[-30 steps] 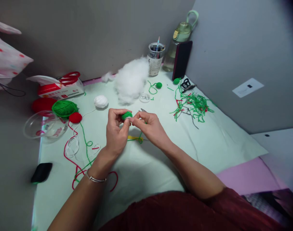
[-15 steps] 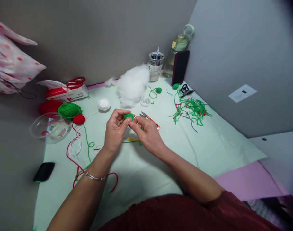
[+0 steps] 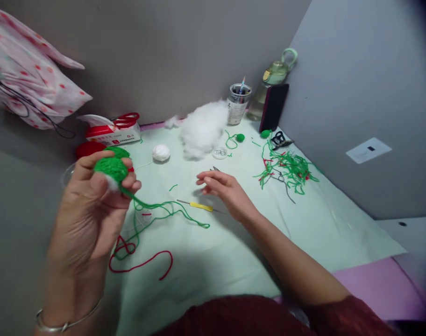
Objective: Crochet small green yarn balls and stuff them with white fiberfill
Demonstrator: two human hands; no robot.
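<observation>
Raised at the left, my left hand [image 3: 90,219] pinches a small green crochet piece [image 3: 111,169] with white showing at its lower edge. A green yarn tail [image 3: 153,205] trails from it down to the table. My right hand [image 3: 225,189] hovers over the middle of the table, fingers loosely stretched, and I see nothing in it. Behind that hand, only the blade tips of the scissors [image 3: 216,169] show; their handles are hidden. Left of my right wrist lies a yellow-handled crochet hook [image 3: 201,206].
White stuffing [image 3: 202,133] is heaped at the back beside a pen cup [image 3: 238,105], bottle [image 3: 274,77] and phone [image 3: 274,108]. Yarn scraps [image 3: 293,170] spread at the right. A white yarn ball [image 3: 161,153] and tissue box [image 3: 113,135] stand left; red yarn [image 3: 143,269] lies in front.
My hands, together on the green piece before, have parted. The left has lifted it up and leftward; the right has let go and opened near the scissors. The view has shifted slightly.
</observation>
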